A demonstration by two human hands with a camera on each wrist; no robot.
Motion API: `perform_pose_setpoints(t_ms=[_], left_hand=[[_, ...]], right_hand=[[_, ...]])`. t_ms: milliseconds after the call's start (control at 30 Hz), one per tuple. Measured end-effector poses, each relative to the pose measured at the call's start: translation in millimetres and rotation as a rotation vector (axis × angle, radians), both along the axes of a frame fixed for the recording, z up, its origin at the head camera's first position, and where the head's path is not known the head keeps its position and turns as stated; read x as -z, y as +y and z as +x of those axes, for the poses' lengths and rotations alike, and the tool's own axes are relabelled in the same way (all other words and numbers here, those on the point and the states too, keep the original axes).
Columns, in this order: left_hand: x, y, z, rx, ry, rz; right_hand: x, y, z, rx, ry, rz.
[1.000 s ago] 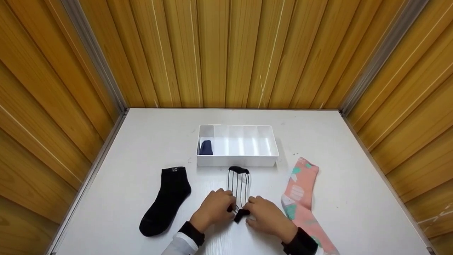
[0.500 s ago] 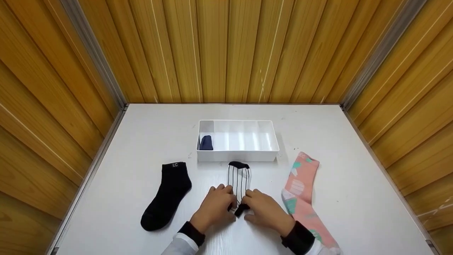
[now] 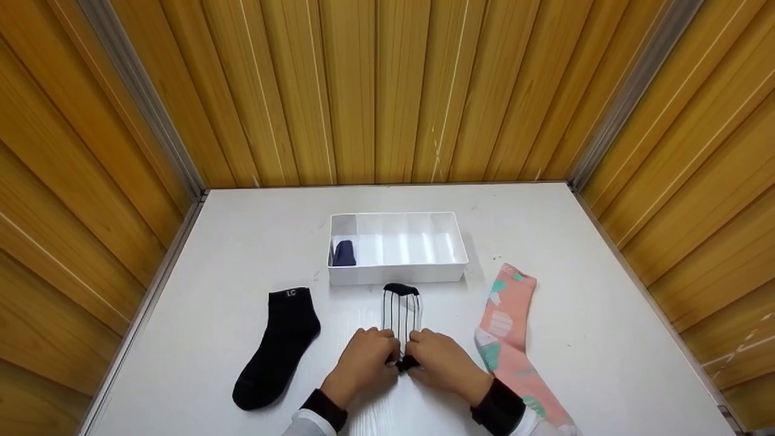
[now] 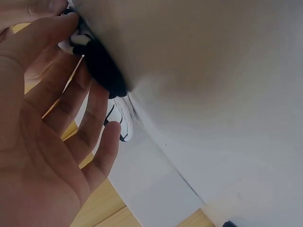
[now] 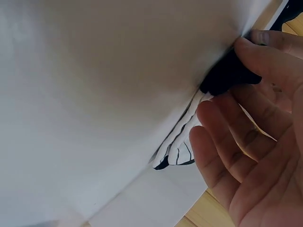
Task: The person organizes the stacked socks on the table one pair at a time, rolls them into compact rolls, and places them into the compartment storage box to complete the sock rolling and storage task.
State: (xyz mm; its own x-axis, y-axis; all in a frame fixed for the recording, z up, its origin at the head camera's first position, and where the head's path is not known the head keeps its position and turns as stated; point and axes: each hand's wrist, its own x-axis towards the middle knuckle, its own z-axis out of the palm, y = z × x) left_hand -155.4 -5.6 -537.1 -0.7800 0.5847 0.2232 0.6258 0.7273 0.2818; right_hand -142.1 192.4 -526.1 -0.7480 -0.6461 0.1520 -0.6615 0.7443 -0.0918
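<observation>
A white sock [image 3: 400,312] with thin black stripes and black ends lies on the white table [image 3: 605,339] in the middle of the head view. My left hand [image 3: 367,357] pinches its near black end [image 4: 104,71] from the left, thumb and fingers on the fabric. From the other side my right hand [image 3: 447,362] pinches the same end [image 5: 227,71] between thumb and fingers. Both hands rest close together, and the fingers hide part of the sock. Beyond the far end stands a white divided box [image 3: 398,274], with a dark navy folded sock [image 3: 344,253] in its left compartment.
A black ankle sock [image 3: 278,348] lies left of my hands. To the right, a pink sock [image 3: 511,339] with green and white patches reaches close to my right wrist. Wood-patterned walls [image 3: 387,91] enclose the table at the back and both sides.
My hands have come closer together over the sock's near end, which now shows less between them. The head view has shifted slightly; the other socks and the box stay in place.
</observation>
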Motion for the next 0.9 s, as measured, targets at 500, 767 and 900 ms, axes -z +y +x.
perform_pose_setpoints(t_ms=[500,767,900], left_hand=[[-9.0,-4.6,-2.7,0.042,-0.125,0.093],[-7.0,-5.6,3.7,0.031,-0.091,0.027],[-6.0,-1.9,3.5,0.01,-0.055,0.016]], right_hand=[[4.4,-2.3,-1.9,-0.005,0.121,0.02],[4.2,-2.4,-2.9,-0.012,0.071,0.027],[3.0,-2.9,-2.3,0.004,0.054,0.021]])
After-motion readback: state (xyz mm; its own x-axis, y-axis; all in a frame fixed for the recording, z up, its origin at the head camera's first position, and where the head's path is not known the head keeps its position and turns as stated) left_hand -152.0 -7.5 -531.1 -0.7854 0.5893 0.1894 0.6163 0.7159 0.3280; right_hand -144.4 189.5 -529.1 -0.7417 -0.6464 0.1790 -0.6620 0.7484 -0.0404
